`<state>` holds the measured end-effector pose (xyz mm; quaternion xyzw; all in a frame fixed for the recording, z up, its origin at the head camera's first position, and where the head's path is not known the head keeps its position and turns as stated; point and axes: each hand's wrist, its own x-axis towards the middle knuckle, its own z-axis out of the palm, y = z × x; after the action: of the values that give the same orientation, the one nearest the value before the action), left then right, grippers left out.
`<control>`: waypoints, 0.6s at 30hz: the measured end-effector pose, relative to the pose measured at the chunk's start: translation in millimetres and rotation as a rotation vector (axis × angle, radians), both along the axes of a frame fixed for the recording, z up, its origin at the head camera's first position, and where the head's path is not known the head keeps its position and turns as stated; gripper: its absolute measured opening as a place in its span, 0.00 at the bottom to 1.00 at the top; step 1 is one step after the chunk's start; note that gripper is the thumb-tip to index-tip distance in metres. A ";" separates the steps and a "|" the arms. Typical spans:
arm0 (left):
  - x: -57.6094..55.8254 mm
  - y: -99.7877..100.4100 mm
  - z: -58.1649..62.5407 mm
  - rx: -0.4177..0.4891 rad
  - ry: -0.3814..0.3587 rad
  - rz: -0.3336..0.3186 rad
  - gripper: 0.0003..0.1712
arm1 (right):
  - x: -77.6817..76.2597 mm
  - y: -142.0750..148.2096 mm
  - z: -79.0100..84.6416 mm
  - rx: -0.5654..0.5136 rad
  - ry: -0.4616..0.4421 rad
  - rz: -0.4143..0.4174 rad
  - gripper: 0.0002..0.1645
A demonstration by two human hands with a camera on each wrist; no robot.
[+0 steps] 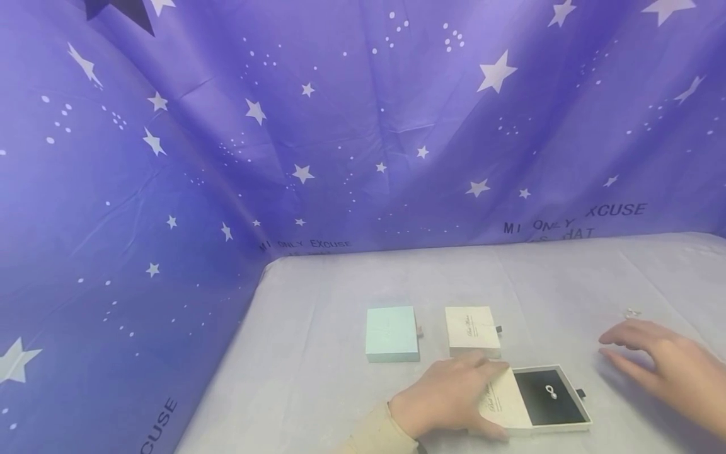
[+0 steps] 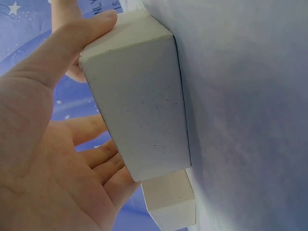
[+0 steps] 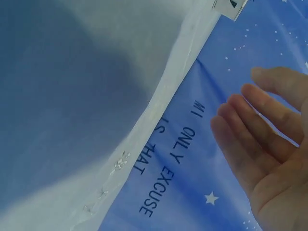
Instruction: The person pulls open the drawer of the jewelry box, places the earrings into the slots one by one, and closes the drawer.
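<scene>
My left hand (image 1: 445, 394) grips a cream drawer-style jewelry box (image 1: 501, 403), thumb along the near side and fingers over the far side. The box's drawer is pulled out to the right, showing a black pad (image 1: 533, 403) with a small silver pendant-like piece (image 1: 551, 392) on it. In the left wrist view the plain end of the box (image 2: 139, 106) faces the palm. To the right, my right hand (image 1: 672, 359) hovers above the table with relaxed fingers and holds nothing. Beyond its fingers lies a small silver jewelry piece (image 1: 632, 313).
Behind the gripped box stand a closed cream box (image 1: 471, 328) with a dark tab and a mint-green box (image 1: 391, 331). The right wrist view shows several small silver pieces (image 3: 121, 161) near the table's far edge. A purple star-printed curtain (image 1: 363, 126) encloses the table.
</scene>
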<state>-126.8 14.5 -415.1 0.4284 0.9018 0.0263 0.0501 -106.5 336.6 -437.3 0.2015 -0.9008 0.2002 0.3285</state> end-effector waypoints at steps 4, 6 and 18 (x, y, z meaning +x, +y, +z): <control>0.3 -0.1 0.1 -0.002 -0.006 0.006 0.54 | -5.4 7.7 1.0 -0.008 0.004 -0.012 0.12; 0.2 -0.1 0.2 -0.002 -0.011 0.008 0.54 | -9.1 14.0 0.1 -0.010 -0.012 -0.033 0.12; -2.2 1.0 -0.5 0.007 -0.013 0.000 0.54 | -32.0 55.6 -17.0 -0.039 0.005 -0.037 0.31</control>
<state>-128.9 15.5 -415.5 0.4283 0.9014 0.0320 0.0544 -138.5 392.2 -454.3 0.1786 -0.8994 0.2111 0.3385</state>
